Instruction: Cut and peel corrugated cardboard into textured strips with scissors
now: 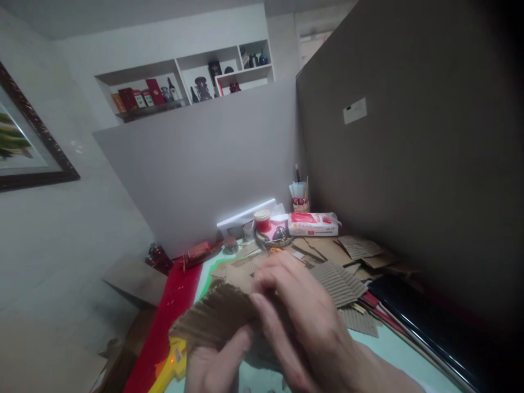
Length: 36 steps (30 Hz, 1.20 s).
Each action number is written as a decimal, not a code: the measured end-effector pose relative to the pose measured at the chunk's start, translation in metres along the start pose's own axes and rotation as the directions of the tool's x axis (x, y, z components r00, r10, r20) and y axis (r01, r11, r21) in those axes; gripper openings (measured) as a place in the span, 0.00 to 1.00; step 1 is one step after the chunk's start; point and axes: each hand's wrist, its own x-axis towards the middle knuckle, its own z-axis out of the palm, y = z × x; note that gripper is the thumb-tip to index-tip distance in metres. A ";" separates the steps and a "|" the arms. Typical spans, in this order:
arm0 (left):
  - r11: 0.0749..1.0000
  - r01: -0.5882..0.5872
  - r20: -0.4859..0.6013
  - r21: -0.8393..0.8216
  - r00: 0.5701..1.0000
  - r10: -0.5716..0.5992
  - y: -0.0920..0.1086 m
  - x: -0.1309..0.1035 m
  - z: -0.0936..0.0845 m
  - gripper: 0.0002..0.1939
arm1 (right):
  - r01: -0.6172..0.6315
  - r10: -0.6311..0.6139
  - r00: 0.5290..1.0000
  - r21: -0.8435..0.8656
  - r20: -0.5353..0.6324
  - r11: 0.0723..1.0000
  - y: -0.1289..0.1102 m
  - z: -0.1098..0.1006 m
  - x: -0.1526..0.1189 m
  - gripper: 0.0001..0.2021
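Both hands meet low in the head view over a pale green tabletop (380,349). The left hand (215,365) grips a piece of corrugated cardboard (213,322) from below, and the right hand (303,316) lies over its right end, fingers (272,284) curled onto the top edge. A yellow glue gun (172,363) lies just left of the left hand, beside a red strip (172,305). More corrugated cardboard scraps (338,281) are scattered behind the hands. Further back stand a red-and-white cup (262,220), a white tissue pack (313,224) and a small holder of pens (301,196) against grey partition boards (204,164). Wall shelves (184,82) above carry bottles and red boxes.
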 end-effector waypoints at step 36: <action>0.950 0.192 0.113 -0.247 0.979 -0.168 0.013 0.001 0.003 0.40 | -0.559 0.533 0.823 0.449 0.196 0.697 -0.002 -0.011 0.010 0.11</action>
